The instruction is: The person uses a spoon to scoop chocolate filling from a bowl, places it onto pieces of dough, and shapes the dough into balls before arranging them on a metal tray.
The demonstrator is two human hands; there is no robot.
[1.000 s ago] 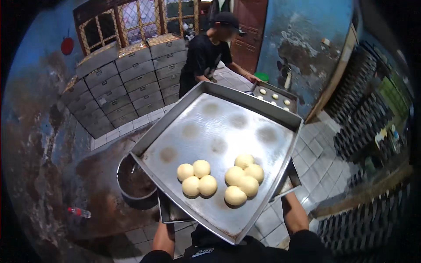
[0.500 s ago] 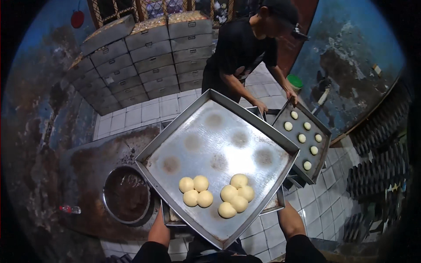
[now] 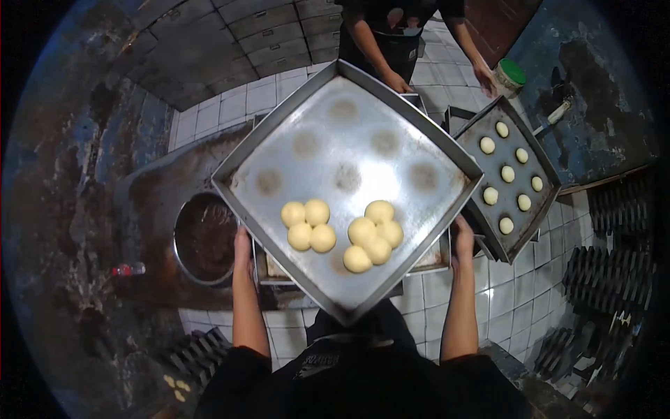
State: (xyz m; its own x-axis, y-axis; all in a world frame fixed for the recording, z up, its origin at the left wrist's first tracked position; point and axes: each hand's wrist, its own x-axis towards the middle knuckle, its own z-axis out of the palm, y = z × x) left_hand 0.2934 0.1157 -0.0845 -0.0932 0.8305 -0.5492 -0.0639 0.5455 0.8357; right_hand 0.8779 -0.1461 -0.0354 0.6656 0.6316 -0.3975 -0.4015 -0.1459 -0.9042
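Note:
A large square metal baking tray (image 3: pixel 307 178) sits cornerwise in front of me. Pale, round dough balls rest on it in two clusters, a smaller left cluster (image 3: pixel 308 225) and a larger right cluster (image 3: pixel 375 237). Beneath it shows part of another metal tray (image 3: pixel 437 260). My left hand (image 3: pixel 242 246) is at the trays' left side and my right hand (image 3: pixel 462 241) at their right side. Both look closed on a tray, their fingers partly hidden under the metal; which of the two trays they grip is hard to see.
To the right, a dark tray (image 3: pixel 525 150) holds several spaced dough balls. A person (image 3: pixel 391 42) in black stands opposite. On the left worktable (image 3: pixel 150 209) are a round brown-filled pan (image 3: pixel 204 241) and a small bottle (image 3: pixel 129 269). Stacked metal drawer-like boxes (image 3: pixel 272 35) stand behind.
My view has tilted down, bringing my forearms and hands into sight. The other person's hand has come off the dark tray's edge. The dough clusters keep their places on the large tray.

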